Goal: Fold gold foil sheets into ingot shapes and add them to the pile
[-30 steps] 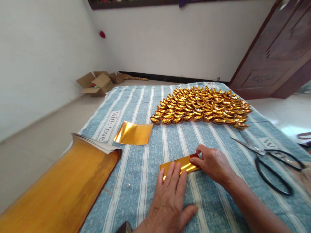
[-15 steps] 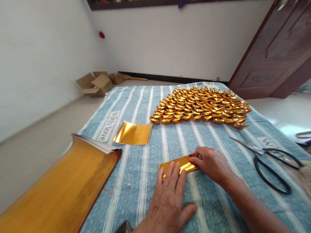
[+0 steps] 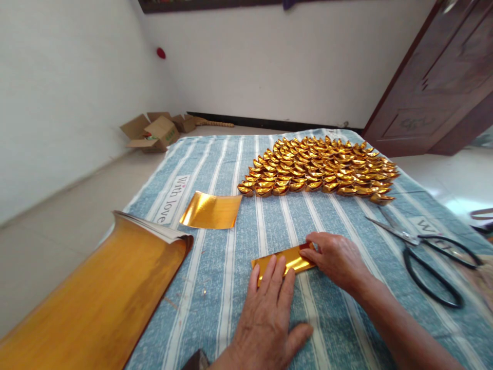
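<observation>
A strip of folded gold foil paper (image 3: 293, 258) lies on the striped cloth in front of me. My left hand (image 3: 267, 308) rests flat across its left part, fingers stretched out and thumb apart. At the strip's right end my right hand (image 3: 334, 257) holds the paper, thumb on top and fingers curled at the far edge. Beyond my left hand lies a flat square of gold foil paper (image 3: 211, 210). A crowd of folded gold paper ingots (image 3: 316, 167) stands in close rows farther back.
Large black-handled scissors (image 3: 414, 240) lie on the right of the blue-and-white cloth (image 3: 215, 159), blades apart. A thick stack of gold sheets (image 3: 96, 293) hangs over the left side. Cardboard boxes (image 3: 156, 133) sit on the floor; a brown door (image 3: 423, 87) stands at right.
The fingers of my right hand have shifted slightly at the strip's right end. My left hand and the other things look the same.
</observation>
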The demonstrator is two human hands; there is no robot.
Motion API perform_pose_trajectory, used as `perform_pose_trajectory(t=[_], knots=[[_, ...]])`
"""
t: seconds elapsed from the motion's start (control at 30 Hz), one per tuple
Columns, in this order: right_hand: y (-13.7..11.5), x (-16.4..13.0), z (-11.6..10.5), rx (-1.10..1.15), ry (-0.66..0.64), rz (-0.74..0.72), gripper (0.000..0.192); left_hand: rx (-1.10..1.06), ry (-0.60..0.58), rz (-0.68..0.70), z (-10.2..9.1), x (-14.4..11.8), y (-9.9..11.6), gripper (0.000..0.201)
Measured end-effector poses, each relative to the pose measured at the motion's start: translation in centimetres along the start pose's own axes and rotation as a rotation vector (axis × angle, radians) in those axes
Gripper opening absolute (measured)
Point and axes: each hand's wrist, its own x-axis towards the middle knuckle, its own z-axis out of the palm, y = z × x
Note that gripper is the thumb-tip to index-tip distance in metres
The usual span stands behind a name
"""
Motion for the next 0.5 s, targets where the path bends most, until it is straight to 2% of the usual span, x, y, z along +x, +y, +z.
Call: perform_pose_trajectory(t=[0.3, 0.5], knots=[[0.0, 0.0, 0.0, -0.03, 0.004, -0.015, 0.01, -0.016, -0.044, -0.01, -0.3, 0.1, -0.1, 0.086], [-0.6, -0.6, 0.1, -0.199, 0.074, -0.066, 0.015, -0.035, -0.093, -0.013, -1.2, 0.6, 0.1, 0.083]])
